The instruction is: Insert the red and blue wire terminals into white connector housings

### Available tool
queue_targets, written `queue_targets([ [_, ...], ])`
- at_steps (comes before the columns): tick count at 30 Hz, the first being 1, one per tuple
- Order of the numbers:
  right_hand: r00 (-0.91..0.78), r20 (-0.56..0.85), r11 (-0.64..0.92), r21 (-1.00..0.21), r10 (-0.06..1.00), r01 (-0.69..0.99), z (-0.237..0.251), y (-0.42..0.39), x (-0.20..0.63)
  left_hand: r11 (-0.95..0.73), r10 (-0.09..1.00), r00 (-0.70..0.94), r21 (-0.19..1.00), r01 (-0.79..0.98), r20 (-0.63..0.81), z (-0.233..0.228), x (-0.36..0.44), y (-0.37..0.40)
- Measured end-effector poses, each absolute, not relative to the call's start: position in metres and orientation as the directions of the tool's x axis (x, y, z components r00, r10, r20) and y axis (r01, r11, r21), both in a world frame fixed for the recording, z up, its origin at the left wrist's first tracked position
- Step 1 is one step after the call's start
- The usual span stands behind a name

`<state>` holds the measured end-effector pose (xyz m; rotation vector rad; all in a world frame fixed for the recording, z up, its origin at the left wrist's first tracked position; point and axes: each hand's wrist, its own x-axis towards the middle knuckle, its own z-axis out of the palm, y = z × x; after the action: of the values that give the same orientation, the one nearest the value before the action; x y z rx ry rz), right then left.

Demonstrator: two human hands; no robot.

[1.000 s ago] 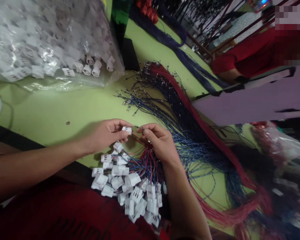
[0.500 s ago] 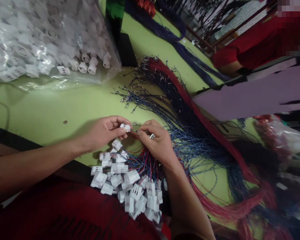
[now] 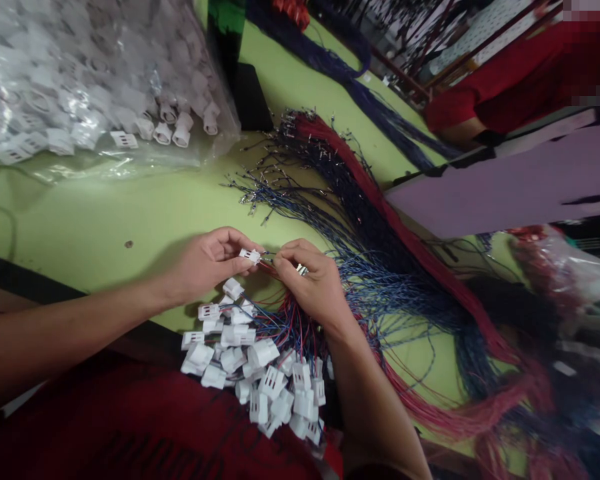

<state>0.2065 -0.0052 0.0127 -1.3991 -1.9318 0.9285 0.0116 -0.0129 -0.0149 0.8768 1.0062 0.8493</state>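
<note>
Between the thumb and fingers of my left hand [image 3: 213, 259] is a small white plastic connector housing [image 3: 249, 256] with slots. My right hand [image 3: 310, 273] pinches thin wires [image 3: 269, 256] with small metal ends, right beside the housing's right side; whether the tips are inside it I cannot tell. A red wire also runs from the housing toward my right hand. Below both hands lies a pile of white connector housings [image 3: 263, 353], with red and blue wires attached, close to my body.
A clear plastic bag [image 3: 115, 157] full of white housings lies at the back left. Bundles of blue wires [image 3: 395, 287] and red wires [image 3: 395, 207] stretch across the green table [image 3: 80, 220]. A co-worker's red sleeve [image 3: 505, 93] shows beyond a purple panel [image 3: 520, 190] at the right.
The wire ends in my right hand have come closer to the housing. My left hand still holds the housing, and the pile looks the same.
</note>
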Motion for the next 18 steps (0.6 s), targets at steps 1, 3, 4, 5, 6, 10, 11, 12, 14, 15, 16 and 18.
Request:
queue_targets([
  [1, -0.281, 0.054, 0.212, -0.793, 0.958, 0.571, 0.0122, -0.0052, 0.2064, 0.402, 0.893, 0.294, 0.898, -0.182, -0.34, -0.015, 0.0119, -0.0131],
  [3, -0.277, 0.061, 0.22, -0.774, 0.959, 0.594, 0.0112, -0.0055, 0.2061, 0.41, 0.892, 0.285, 0.893, -0.183, -0.351, -0.0148, 0.0127, -0.0135],
  [4, -0.279, 0.064, 0.227, -0.765, 0.958, 0.603, 0.011, -0.0058, 0.2059, 0.411, 0.892, 0.282, 0.892, -0.187, -0.352, -0.0146, 0.0132, -0.0137],
  [5, -0.282, 0.069, 0.234, -0.759, 0.957, 0.608, 0.0109, -0.0063, 0.2055, 0.409, 0.894, 0.279, 0.892, -0.191, -0.35, -0.0145, 0.0137, -0.0139],
  [6, -0.287, 0.075, 0.242, -0.756, 0.955, 0.608, 0.0109, -0.007, 0.2049, 0.406, 0.896, 0.277, 0.895, -0.187, -0.348, -0.0143, 0.0142, -0.0142],
  [10, -0.325, 0.108, 0.298, -0.726, 0.94, 0.62, 0.0119, -0.0106, 0.2001, 0.374, 0.907, 0.257, 0.918, -0.132, -0.332, -0.0139, 0.0159, -0.0153],
  [11, -0.331, 0.118, 0.314, -0.704, 0.936, 0.637, 0.0121, -0.0115, 0.1988, 0.371, 0.908, 0.254, 0.92, -0.123, -0.332, -0.0138, 0.016, -0.0156],
  [12, -0.335, 0.128, 0.329, -0.679, 0.933, 0.657, 0.0124, -0.0121, 0.1977, 0.372, 0.909, 0.251, 0.92, -0.123, -0.334, -0.0136, 0.016, -0.0158],
  [14, -0.333, 0.144, 0.345, -0.637, 0.932, 0.689, 0.0128, -0.0129, 0.1965, 0.385, 0.906, 0.244, 0.913, -0.133, -0.346, -0.0129, 0.0157, -0.0162],
  [15, -0.334, 0.146, 0.348, -0.63, 0.931, 0.694, 0.013, -0.013, 0.1964, 0.393, 0.904, 0.241, 0.909, -0.14, -0.354, -0.0123, 0.0155, -0.0163],
  [16, -0.337, 0.145, 0.349, -0.633, 0.93, 0.691, 0.0131, -0.013, 0.1964, 0.4, 0.902, 0.239, 0.904, -0.148, -0.36, -0.0118, 0.0155, -0.0164],
  [18, -0.343, 0.143, 0.35, -0.65, 0.928, 0.675, 0.0133, -0.0129, 0.1965, 0.408, 0.899, 0.237, 0.899, -0.157, -0.367, -0.011, 0.016, -0.0166],
])
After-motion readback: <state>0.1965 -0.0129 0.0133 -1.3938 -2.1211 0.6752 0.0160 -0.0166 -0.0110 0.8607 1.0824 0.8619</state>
